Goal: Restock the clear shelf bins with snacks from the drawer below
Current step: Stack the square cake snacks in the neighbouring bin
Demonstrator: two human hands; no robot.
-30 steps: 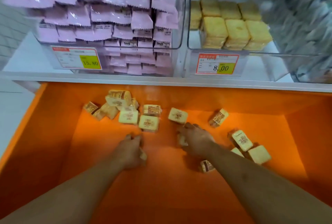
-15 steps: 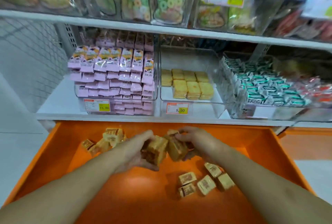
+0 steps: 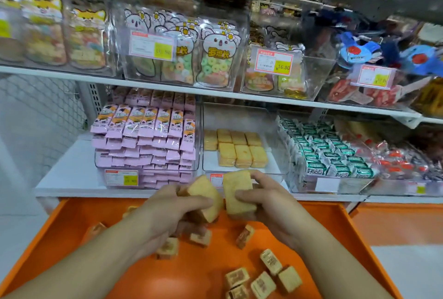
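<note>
Your left hand (image 3: 167, 210) grips one yellow snack cake (image 3: 206, 197) and your right hand (image 3: 268, 199) grips another (image 3: 237, 192), both held up side by side just above the orange drawer (image 3: 72, 250). More wrapped cakes (image 3: 263, 277) lie loose on the drawer floor. Straight ahead, the clear bin (image 3: 239, 116) holds two rows of the same cakes. Pink packets (image 3: 143, 135) fill the bin to its left, green-and-white packets (image 3: 323, 155) the one to its right.

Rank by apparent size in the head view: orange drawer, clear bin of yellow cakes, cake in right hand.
1. orange drawer
2. clear bin of yellow cakes
3. cake in the right hand; nearness to the camera inflates it, yet it still looks smallest.
</note>
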